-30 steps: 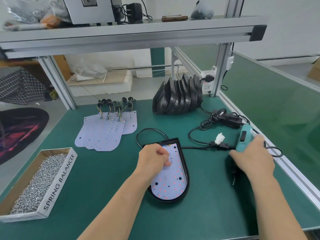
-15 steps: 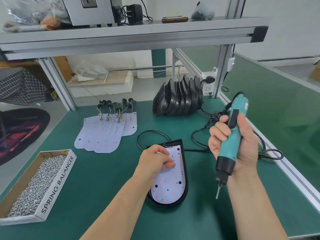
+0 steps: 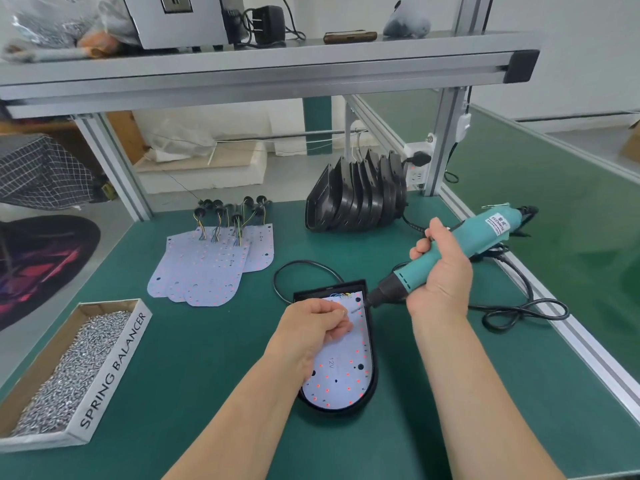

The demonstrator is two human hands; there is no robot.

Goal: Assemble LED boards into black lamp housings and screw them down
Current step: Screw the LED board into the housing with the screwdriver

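Note:
A black lamp housing (image 3: pixel 372 344) lies flat in the middle of the green table with a white LED board (image 3: pixel 341 375) seated inside it. My left hand (image 3: pixel 310 332) rests on the board's upper part, its fingertips pinching a small screw (image 3: pixel 344 312). My right hand (image 3: pixel 440 271) grips a teal electric screwdriver (image 3: pixel 460 251), tilted so the bit points left toward the screw at my left fingertips. Several loose LED boards (image 3: pixel 211 266) with wire tails lie fanned out at the back left. Nested empty black housings (image 3: pixel 356 199) stand at the back.
A cardboard box (image 3: pixel 114 367) marked SPRING BALANCER, full of screws, sits at the front left. The screwdriver's black cable (image 3: pixel 519 308) loops over the table to the right. An aluminium frame post (image 3: pixel 441 143) and a power strip stand behind the housings, under a shelf.
My right hand picked the screwdriver off the table, raised it, then tipped it down so the bit nears my left fingertips. My left hand stayed on the board.

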